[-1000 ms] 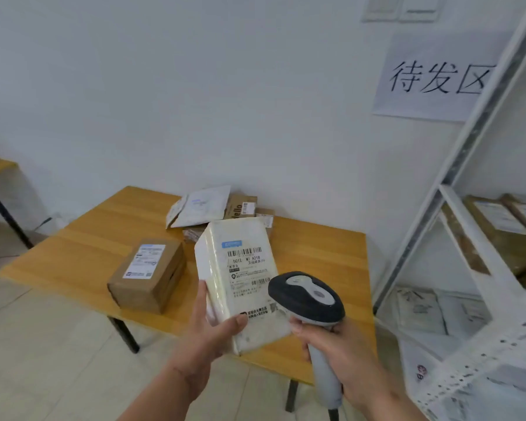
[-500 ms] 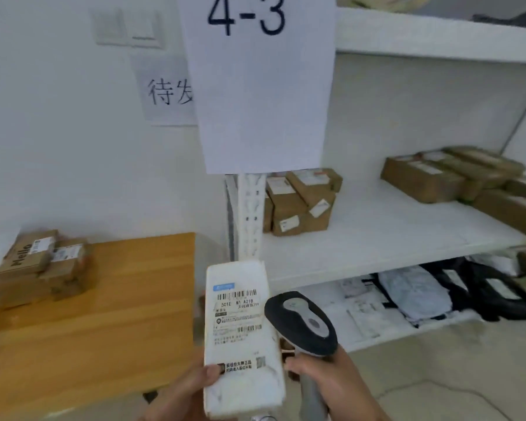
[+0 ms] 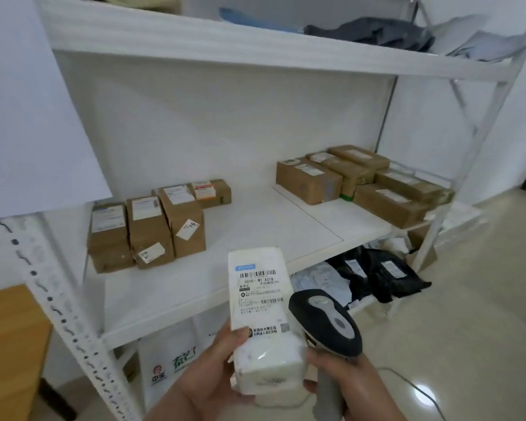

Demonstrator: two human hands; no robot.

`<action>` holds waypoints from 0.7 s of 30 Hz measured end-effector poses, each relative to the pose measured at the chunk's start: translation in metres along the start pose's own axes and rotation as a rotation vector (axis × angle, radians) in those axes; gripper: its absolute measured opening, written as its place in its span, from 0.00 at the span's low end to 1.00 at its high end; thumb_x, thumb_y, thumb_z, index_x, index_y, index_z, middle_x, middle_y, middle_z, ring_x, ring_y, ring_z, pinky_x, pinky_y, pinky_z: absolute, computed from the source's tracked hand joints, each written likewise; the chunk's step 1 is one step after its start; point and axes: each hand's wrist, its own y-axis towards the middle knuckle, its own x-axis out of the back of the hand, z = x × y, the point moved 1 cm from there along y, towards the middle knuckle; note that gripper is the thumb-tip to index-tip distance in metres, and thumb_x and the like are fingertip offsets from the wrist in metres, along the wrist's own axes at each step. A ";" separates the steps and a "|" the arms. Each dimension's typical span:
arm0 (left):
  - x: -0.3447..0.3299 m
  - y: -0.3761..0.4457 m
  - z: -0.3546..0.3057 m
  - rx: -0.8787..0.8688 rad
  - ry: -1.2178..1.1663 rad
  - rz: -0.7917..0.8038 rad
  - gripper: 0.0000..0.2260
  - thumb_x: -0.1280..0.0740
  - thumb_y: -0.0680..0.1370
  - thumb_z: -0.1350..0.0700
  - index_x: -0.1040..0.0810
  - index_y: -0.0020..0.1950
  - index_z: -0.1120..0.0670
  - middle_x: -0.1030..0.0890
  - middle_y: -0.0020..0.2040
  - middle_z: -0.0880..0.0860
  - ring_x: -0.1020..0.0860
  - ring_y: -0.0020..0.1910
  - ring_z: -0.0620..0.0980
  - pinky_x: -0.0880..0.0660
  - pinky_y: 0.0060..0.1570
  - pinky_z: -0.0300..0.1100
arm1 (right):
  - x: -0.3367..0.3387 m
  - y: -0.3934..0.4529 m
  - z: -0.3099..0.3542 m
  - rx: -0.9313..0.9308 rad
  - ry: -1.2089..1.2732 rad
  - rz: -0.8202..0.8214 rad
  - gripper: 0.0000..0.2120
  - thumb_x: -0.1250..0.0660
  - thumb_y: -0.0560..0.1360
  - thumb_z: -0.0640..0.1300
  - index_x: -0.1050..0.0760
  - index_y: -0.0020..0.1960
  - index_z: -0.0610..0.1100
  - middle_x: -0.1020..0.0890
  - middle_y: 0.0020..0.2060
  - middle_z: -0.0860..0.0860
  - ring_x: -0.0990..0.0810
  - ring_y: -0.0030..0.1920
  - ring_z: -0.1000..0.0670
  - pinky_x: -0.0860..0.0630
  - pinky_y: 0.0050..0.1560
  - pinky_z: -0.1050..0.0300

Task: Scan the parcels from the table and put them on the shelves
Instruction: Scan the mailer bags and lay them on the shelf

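White foam-wrapped rectangular parcel [image 3: 263,314], barcode label up: gripped in left hand [image 3: 207,378], thumb over its lower edge, before the white metal shelf [image 3: 255,238]. Black-and-grey handheld scanner [image 3: 325,323]: clasped by right hand [image 3: 346,387]. Brown cardboard boxes [image 3: 146,229]: already shelved. Remaining, judged: placement of this parcel.

A white wall [image 3: 231,123] is standing behind a white metal rack [image 3: 73,323] with perforated posts, and a large white paper sheet [image 3: 28,117] is hanging on its left post. A pale glossy floor [image 3: 483,299] is reflecting a round spot of light at lower right, and a wooden tabletop corner [image 3: 9,344] is showing at left
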 end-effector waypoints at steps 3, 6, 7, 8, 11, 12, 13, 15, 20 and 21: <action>0.001 0.047 -0.014 0.029 0.029 -0.127 0.37 0.22 0.61 0.40 0.25 0.69 0.41 0.19 0.63 0.54 0.21 0.60 0.63 0.27 0.55 0.60 | 0.004 0.040 0.019 0.004 -0.009 -0.013 0.22 0.19 0.59 0.36 0.19 0.51 0.46 0.14 0.46 0.47 0.19 0.50 0.43 0.21 0.52 0.35; 0.004 0.096 -0.038 0.041 0.001 -0.200 0.36 0.23 0.59 0.38 0.24 0.67 0.40 0.19 0.63 0.53 0.23 0.61 0.60 0.25 0.51 0.59 | 0.003 0.088 0.039 -0.009 -0.027 -0.024 0.27 0.20 0.55 0.43 0.18 0.54 0.47 0.14 0.51 0.47 0.19 0.54 0.42 0.17 0.46 0.40; 0.003 0.110 -0.049 0.049 0.006 -0.233 0.38 0.23 0.57 0.36 0.23 0.66 0.40 0.19 0.63 0.52 0.23 0.62 0.59 0.25 0.51 0.59 | 0.003 0.106 0.046 -0.006 -0.030 -0.022 0.28 0.20 0.55 0.44 0.18 0.55 0.47 0.14 0.52 0.47 0.19 0.55 0.41 0.18 0.45 0.42; 0.003 0.122 -0.058 0.058 0.008 -0.254 0.38 0.24 0.55 0.34 0.23 0.65 0.40 0.18 0.63 0.52 0.23 0.63 0.59 0.24 0.51 0.60 | 0.003 0.122 0.052 0.002 -0.038 -0.019 0.29 0.20 0.55 0.44 0.18 0.56 0.47 0.14 0.52 0.47 0.18 0.56 0.41 0.18 0.46 0.42; 0.009 0.153 -0.087 0.043 0.025 -0.294 0.38 0.24 0.55 0.31 0.21 0.63 0.40 0.17 0.60 0.51 0.23 0.63 0.59 0.25 0.50 0.60 | -0.007 0.164 0.072 0.040 -0.087 0.018 0.23 0.18 0.61 0.41 0.17 0.55 0.48 0.14 0.51 0.48 0.18 0.56 0.42 0.18 0.52 0.37; 0.013 0.162 -0.096 0.033 0.028 -0.317 0.37 0.23 0.56 0.31 0.21 0.62 0.41 0.17 0.60 0.51 0.23 0.63 0.59 0.25 0.52 0.61 | -0.012 0.178 0.078 0.046 -0.101 0.040 0.20 0.19 0.64 0.40 0.17 0.55 0.48 0.14 0.51 0.48 0.18 0.56 0.42 0.19 0.54 0.36; 0.017 0.168 -0.107 0.030 0.033 -0.355 0.35 0.24 0.56 0.31 0.20 0.61 0.42 0.17 0.59 0.51 0.22 0.62 0.58 0.26 0.55 0.63 | -0.018 0.191 0.082 0.049 -0.113 0.058 0.19 0.19 0.65 0.40 0.17 0.55 0.48 0.14 0.51 0.48 0.18 0.57 0.42 0.19 0.54 0.37; 0.021 0.176 -0.126 0.025 0.048 -0.435 0.32 0.27 0.58 0.32 0.18 0.58 0.45 0.16 0.57 0.53 0.22 0.58 0.58 0.30 0.62 0.66 | -0.030 0.216 0.088 0.042 -0.135 0.079 0.19 0.20 0.66 0.42 0.17 0.56 0.47 0.13 0.51 0.47 0.17 0.56 0.42 0.18 0.54 0.38; 0.033 0.188 -0.177 -0.059 0.060 -0.683 0.19 0.33 0.74 0.35 0.21 0.54 0.48 0.18 0.53 0.53 0.22 0.52 0.56 0.29 0.61 0.67 | -0.070 0.279 0.101 0.015 -0.175 0.182 0.10 0.25 0.73 0.38 0.18 0.53 0.47 0.14 0.49 0.49 0.18 0.53 0.44 0.20 0.56 0.34; 0.038 0.191 -0.185 -0.078 0.084 -0.731 0.18 0.35 0.75 0.34 0.22 0.54 0.47 0.18 0.52 0.53 0.22 0.51 0.55 0.27 0.59 0.65 | -0.078 0.291 0.103 0.006 -0.179 0.208 0.10 0.26 0.73 0.38 0.18 0.53 0.48 0.14 0.50 0.49 0.19 0.54 0.44 0.21 0.57 0.34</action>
